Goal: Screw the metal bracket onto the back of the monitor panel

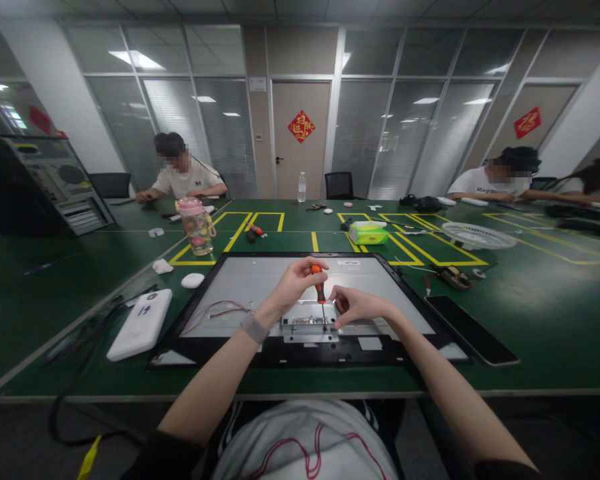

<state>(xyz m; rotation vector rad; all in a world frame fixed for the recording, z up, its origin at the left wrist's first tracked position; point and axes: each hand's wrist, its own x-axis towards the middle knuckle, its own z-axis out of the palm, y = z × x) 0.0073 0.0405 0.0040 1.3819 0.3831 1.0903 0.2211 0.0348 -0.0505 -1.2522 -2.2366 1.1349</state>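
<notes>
A large flat panel (260, 280) with a black frame lies on the green table. My left hand (300, 281), with a grey band on its wrist, is closed on the orange and black handle of a screwdriver (321, 288). The screwdriver stands upright, its tip down at a metal bracket (307, 338) near the panel's front edge. Beside the shaft, on the right, my right hand (353, 305) has its fingers bent at the bracket; whether they hold anything is too small to tell. Thin wires (223, 310) lie on the panel's left part.
Left of the panel are a white power bank (141, 325), a white round case (193, 281) and a pink-lidded bottle (196, 230). A black phone (470, 329) lies to the right. Beyond is a green pack (369, 233). People sit across the table.
</notes>
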